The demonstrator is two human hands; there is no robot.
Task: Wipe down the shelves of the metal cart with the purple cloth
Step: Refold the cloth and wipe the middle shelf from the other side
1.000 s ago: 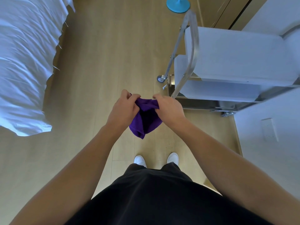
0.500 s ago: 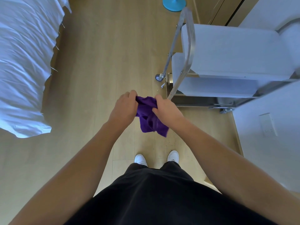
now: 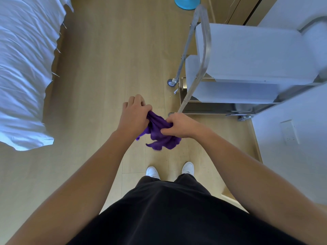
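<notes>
The purple cloth [image 3: 159,133] hangs bunched in front of me above the wooden floor, its loose lower edge drooping. My left hand [image 3: 134,115] grips its upper left part and my right hand [image 3: 178,125] grips its right side. The metal cart [image 3: 203,50] stands ahead to the right, with a curved steel handle, a white top shelf [image 3: 251,52], a white lower shelf and a steel bottom tray. Both hands are just left of and nearer to me than the cart's near corner, not touching it.
A bed with white bedding [image 3: 23,68] fills the left side. A white wall with a socket [image 3: 290,133] runs along the right, close to the cart. A blue round base [image 3: 185,3] stands on the floor at the top. My white shoes [image 3: 169,171] are below the cloth.
Both hands have kept hold of the cloth and reworked it: it has spread and now hangs more to the right, under my right hand. The view shifted slightly.
</notes>
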